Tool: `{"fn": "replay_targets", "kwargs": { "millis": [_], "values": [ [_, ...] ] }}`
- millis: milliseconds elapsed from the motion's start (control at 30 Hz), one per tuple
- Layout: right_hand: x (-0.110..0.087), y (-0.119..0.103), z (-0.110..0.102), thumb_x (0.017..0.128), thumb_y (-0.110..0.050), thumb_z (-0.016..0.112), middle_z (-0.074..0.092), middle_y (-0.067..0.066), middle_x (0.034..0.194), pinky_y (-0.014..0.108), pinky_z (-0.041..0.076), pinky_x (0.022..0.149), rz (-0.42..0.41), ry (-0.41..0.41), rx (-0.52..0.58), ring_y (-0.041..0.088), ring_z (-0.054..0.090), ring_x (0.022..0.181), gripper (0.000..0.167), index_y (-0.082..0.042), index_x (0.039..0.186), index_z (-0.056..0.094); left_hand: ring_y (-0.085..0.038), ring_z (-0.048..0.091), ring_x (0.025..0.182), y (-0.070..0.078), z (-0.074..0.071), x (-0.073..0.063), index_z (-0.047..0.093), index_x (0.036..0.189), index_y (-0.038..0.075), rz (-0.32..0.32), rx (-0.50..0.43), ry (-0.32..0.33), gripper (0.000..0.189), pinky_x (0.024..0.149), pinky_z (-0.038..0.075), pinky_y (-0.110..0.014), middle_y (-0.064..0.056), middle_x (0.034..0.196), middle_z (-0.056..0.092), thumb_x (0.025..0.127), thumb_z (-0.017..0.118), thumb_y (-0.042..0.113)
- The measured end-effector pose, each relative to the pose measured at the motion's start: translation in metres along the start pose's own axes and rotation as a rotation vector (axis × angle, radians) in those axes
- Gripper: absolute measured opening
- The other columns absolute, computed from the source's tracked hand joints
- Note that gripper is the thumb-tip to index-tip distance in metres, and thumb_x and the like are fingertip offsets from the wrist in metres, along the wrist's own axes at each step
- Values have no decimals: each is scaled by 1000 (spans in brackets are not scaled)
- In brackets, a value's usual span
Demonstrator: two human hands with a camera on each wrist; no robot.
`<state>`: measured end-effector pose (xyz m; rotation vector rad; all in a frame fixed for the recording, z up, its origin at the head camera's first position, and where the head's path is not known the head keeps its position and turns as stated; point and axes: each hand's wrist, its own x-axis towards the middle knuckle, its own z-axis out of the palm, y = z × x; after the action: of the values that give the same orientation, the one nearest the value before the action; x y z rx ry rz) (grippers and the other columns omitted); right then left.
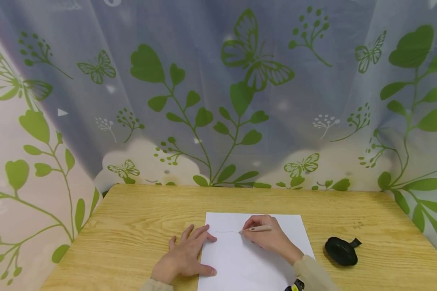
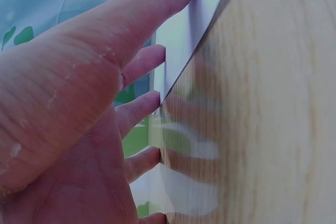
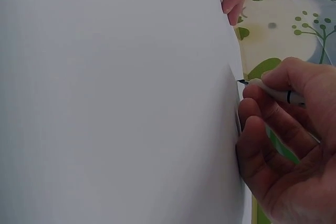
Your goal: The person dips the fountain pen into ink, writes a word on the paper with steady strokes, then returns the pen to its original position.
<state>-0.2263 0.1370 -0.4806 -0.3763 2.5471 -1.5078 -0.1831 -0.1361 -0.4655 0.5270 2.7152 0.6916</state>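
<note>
A white sheet of paper (image 1: 236,262) lies on the wooden table. My right hand (image 1: 271,238) pinches a slim pale-barrelled pen (image 1: 261,228) between thumb and fingers. In the right wrist view the pen's dark pointed tip is right at the paper, and the other fingers curl beneath it. From the pen tip a thin, nearly straight line (image 1: 225,232) runs left across the upper part of the sheet. My left hand (image 1: 185,254) is spread over the sheet's left edge, thumb and forefinger on the paper, the other fingertips on the wood.
To the right of the paper sits a black oval object (image 1: 341,251) with a short strap-like tab. Behind the table (image 1: 149,206) hangs a curtain (image 1: 211,101) printed with green leaves and butterflies. A dark watch (image 1: 295,285) shows by my right sleeve.
</note>
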Motion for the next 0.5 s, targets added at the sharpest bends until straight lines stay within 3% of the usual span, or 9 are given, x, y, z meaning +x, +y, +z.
{"fn": "replay_targets", "kwargs": {
  "millis": [500],
  "values": [
    [-5, 5, -9, 89, -16, 74, 71, 0, 75, 22, 46, 53, 20, 0, -21, 9, 59, 57, 6, -11, 91, 74, -50, 18, 153, -1, 0, -1, 54, 130, 30, 20, -14, 4, 67, 103, 10, -91, -3, 166, 33, 74, 88, 48]
  ]
}}
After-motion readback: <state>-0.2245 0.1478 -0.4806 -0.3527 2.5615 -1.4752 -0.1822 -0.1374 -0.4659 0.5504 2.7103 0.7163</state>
